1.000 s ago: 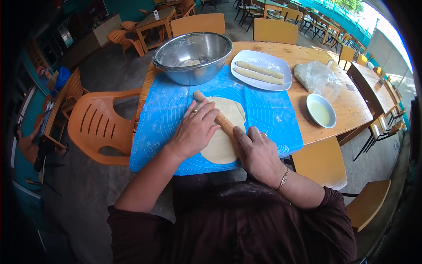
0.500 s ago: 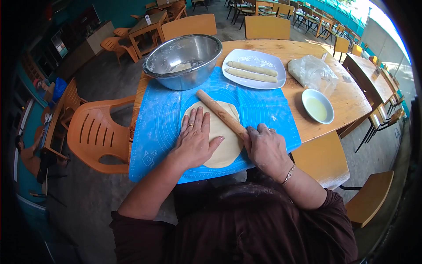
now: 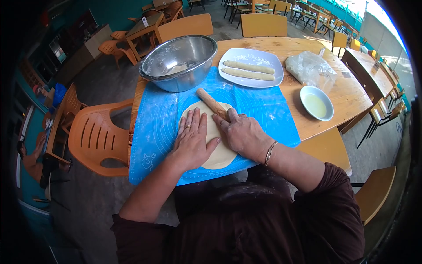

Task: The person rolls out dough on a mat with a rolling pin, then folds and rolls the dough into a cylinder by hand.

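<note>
- Centre of the frame: the right hand (image 3: 250, 136) is curled round the wooden rolling pin (image 3: 211, 102), hiding its near end.
- Just left, the left hand (image 3: 192, 143) lies flat, fingers extended, covering part of the dough sheet (image 3: 224, 156), which is thin, pale, smooth and roughly round.
- Beneath, a blue printed mat (image 3: 281, 125), flour-dusted.
- Upper left of centre: a shiny, flour-smeared metal bowl (image 3: 180, 83) overlaps the mat's far corner.
- Upper centre: a white rounded-square plate (image 3: 278, 80) carries two long dough strips (image 3: 248, 67) and loose flour.
- Upper right: a crumpled clear plastic bag (image 3: 307, 68); below it, a small bowl (image 3: 310, 113) of pale yellowish liquid.
- Left: a slotted orange plastic chair (image 3: 99, 136) beside the grained wooden table (image 3: 351, 103).
</note>
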### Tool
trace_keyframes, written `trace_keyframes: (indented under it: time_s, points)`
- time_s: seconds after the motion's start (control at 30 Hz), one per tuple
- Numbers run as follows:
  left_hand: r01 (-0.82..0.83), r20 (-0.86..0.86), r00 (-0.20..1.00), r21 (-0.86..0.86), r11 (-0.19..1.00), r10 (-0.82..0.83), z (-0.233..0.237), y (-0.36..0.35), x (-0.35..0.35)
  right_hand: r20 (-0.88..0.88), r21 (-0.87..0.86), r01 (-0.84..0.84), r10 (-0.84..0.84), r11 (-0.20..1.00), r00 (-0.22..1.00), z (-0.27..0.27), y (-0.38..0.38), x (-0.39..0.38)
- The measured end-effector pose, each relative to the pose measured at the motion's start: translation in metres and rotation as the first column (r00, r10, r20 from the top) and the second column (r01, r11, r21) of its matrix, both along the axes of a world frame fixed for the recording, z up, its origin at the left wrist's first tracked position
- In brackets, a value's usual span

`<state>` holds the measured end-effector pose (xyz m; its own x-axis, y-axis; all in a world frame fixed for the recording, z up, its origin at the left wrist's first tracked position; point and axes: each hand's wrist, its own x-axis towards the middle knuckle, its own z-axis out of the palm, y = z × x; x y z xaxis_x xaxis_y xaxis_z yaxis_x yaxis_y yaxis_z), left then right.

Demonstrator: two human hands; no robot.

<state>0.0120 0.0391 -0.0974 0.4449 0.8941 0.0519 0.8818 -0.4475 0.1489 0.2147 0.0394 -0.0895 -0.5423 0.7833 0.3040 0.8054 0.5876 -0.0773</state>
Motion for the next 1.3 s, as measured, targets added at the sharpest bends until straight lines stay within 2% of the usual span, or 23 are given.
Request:
trace_keyframes:
  time_s: [0.13, 0.2, 0.23, 0.27, 0.3, 0.37, 0.4, 0.47, 0.6, 0.67, 0.87, 1.07, 1.13, 1.2, 1.3]
  points:
    - [0.031, 0.002, 1.000, 0.022, 0.999, -0.031, 0.002, -0.002, -0.001, -0.035, -0.056, 0.076, -0.078, 0.996, 0.996, 0.006, 0.007, 0.013]
    - [0.032, 0.008, 0.999, 0.025, 0.999, -0.033, 0.000, -0.003, -0.001, -0.112, -0.202, 0.187, -0.213, 0.961, 0.971, 0.008, 0.013, 0.021]
    - [0.041, 0.078, 0.996, 0.072, 0.997, -0.047, -0.003, -0.004, -0.003, -0.218, -0.200, 0.146, -0.189, 0.969, 0.957, 0.011, 0.012, 0.026]
    - [0.048, 0.145, 0.987, 0.120, 0.992, -0.065, -0.005, -0.004, -0.003, -0.217, -0.200, 0.147, -0.190, 0.969, 0.958, 0.013, 0.015, 0.031]
    - [0.048, 0.145, 0.987, 0.119, 0.992, -0.065, -0.001, -0.005, -0.002, -0.223, -0.248, 0.173, -0.229, 0.953, 0.948, 0.015, 0.018, 0.036]
    - [0.107, 0.028, 0.992, 0.280, 0.954, -0.120, 0.010, -0.009, -0.002, -0.230, -0.298, 0.192, -0.266, 0.935, 0.936, 0.017, 0.020, 0.040]
    - [0.103, 0.026, 0.993, 0.279, 0.955, -0.114, 0.010, -0.008, -0.002, -0.272, -0.280, 0.191, -0.268, 0.941, 0.924, 0.019, 0.020, 0.039]
    - [0.207, 0.169, 0.964, 0.019, 0.978, -0.207, 0.007, -0.005, -0.003, -0.316, -0.262, 0.185, -0.266, 0.947, 0.911, 0.023, 0.017, 0.036]
    - [0.201, 0.144, 0.966, 0.101, 0.974, -0.214, -0.001, -0.004, -0.003, -0.306, -0.164, 0.110, -0.156, 0.980, 0.939, 0.014, -0.001, 0.026]
    - [0.202, 0.134, 0.968, 0.101, 0.974, -0.214, 0.000, -0.003, -0.004, -0.205, -0.084, 0.081, -0.097, 0.993, 0.974, 0.010, -0.003, 0.025]
    - [0.209, 0.116, 0.969, 0.097, 0.973, -0.219, -0.001, -0.003, -0.003, -0.208, -0.197, 0.139, -0.180, 0.970, 0.961, 0.013, 0.013, 0.037]
    - [0.205, 0.087, 0.973, 0.109, 0.973, -0.215, -0.002, -0.003, -0.003, -0.242, -0.155, 0.197, -0.231, 0.968, 0.942, 0.008, 0.022, 0.061]
    - [0.205, 0.081, 0.973, 0.107, 0.973, -0.214, -0.002, -0.003, -0.002, -0.303, -0.105, 0.107, -0.134, 0.989, 0.944, 0.010, 0.005, 0.049]
    - [0.207, 0.096, 0.972, 0.079, 0.975, -0.214, 0.002, -0.005, -0.002, -0.284, -0.079, 0.066, -0.086, 0.995, 0.955, 0.009, -0.006, 0.040]
    - [0.193, 0.180, 0.962, 0.093, 0.977, -0.207, -0.001, -0.003, -0.004, -0.161, -0.016, 0.065, -0.067, 0.998, 0.985, 0.014, -0.006, 0.039]
